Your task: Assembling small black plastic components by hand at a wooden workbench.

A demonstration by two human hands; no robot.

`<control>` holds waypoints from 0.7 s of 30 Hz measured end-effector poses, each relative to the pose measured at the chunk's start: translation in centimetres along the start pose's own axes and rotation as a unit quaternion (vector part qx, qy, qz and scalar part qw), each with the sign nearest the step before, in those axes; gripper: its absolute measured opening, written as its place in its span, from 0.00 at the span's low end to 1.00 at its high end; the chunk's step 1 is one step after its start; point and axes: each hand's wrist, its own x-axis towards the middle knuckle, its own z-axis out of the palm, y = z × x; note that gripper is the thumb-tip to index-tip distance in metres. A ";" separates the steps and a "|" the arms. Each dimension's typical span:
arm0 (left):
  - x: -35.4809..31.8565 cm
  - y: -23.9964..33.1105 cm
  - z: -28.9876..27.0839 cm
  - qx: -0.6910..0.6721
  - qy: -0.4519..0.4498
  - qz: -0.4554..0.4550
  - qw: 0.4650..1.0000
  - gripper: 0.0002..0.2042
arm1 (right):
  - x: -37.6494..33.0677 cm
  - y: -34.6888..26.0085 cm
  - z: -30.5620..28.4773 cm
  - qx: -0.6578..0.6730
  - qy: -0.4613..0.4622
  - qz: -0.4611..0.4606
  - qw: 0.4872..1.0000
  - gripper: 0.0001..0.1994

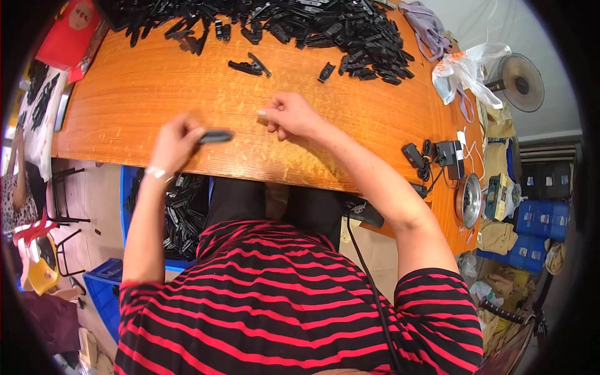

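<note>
A: Nearest to us was the red-and-black striped shirt (294,306), and beyond it both our forearms reached up over the near edge of the orange wooden table (125,100).

B: Our left hand (175,144) pinched a small black plastic clip (215,136) at its left end, thumb and fingertips closed narrow on it, the piece jutting rightward, just above the tabletop.

A: It looked light and stiff to us, hard plastic, a little slick. We judged the ends the place to grip, leaving the middle free.

B: Our right hand (290,115) sat near it, not touching, fingers curled in, thumb and forefinger tips pressed together. Whether they held some tiny part, we could not tell.

A: The left wrist was bent inward, a bracelet (156,172) on it; the right elbow swung wide.

B: A big pile of black clips (294,25) lay at the far side, a few strays (250,65) between. A blue crate (169,212) of more clips stood below the table.
</note>
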 end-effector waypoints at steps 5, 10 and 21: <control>-5.2 -3.8 -8.3 0.057 0.003 -0.008 0.998 0.05 | 0.0 1.7 -7.2 -0.280 0.209 -0.102 0.931 0.08; 0.2 -0.3 -4.1 0.058 0.111 0.081 0.989 0.07 | 2.3 2.6 -11.5 -0.475 0.310 -0.176 0.805 0.09; 11.4 4.3 4.4 0.221 0.131 0.218 0.942 0.07 | 1.0 -0.9 -0.9 -0.467 0.095 -0.201 0.856 0.11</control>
